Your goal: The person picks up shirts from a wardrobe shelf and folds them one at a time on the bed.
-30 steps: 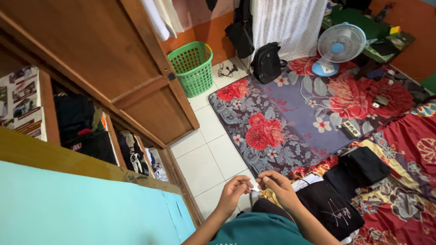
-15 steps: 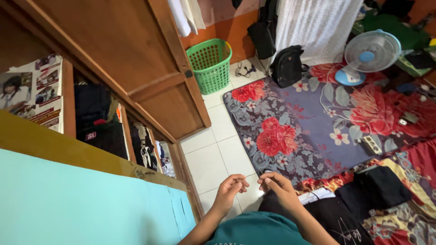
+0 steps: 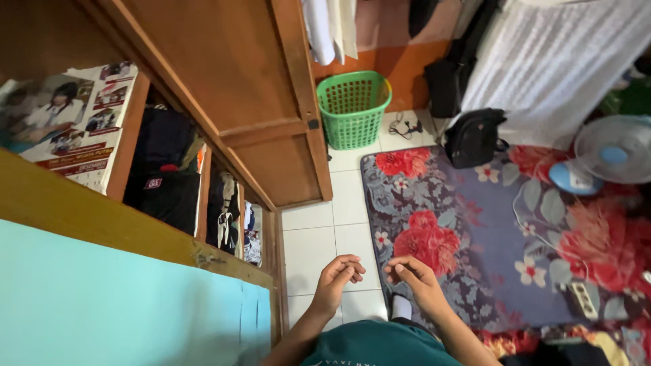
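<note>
Head view, looking down over the person's chest. Left hand (image 3: 337,279) and right hand (image 3: 412,281) are raised side by side above the white tiled floor (image 3: 308,247), apart from each other with a narrow gap between them. Fingers of both hands are curled inward, thumb tips near the forefingers; whether anything small is pinched in either hand cannot be told, and neither hand visibly holds an object. Both forearms run down to a teal shirt (image 3: 380,346) at the lower edge. Just below the right hand, part of a white sock (image 3: 401,307) shows on the floor. Right of the right hand, and reaching beyond it, lies a floral mat (image 3: 475,237) with red flowers on a grey-blue ground; on its far right edge stand a small fan (image 3: 610,152) and a white power strip (image 3: 583,300). Beyond the hands, well apart, a green laundry basket (image 3: 354,108) stands against an orange wall, with a black backpack (image 3: 475,137) to its right before a white lace curtain (image 3: 563,68). Left of the left hand, an open wooden wardrobe (image 3: 224,88) shows dark folded clothing (image 3: 166,176) on its shelves, and a pale blue panel (image 3: 115,305) fills the near left corner.
</note>
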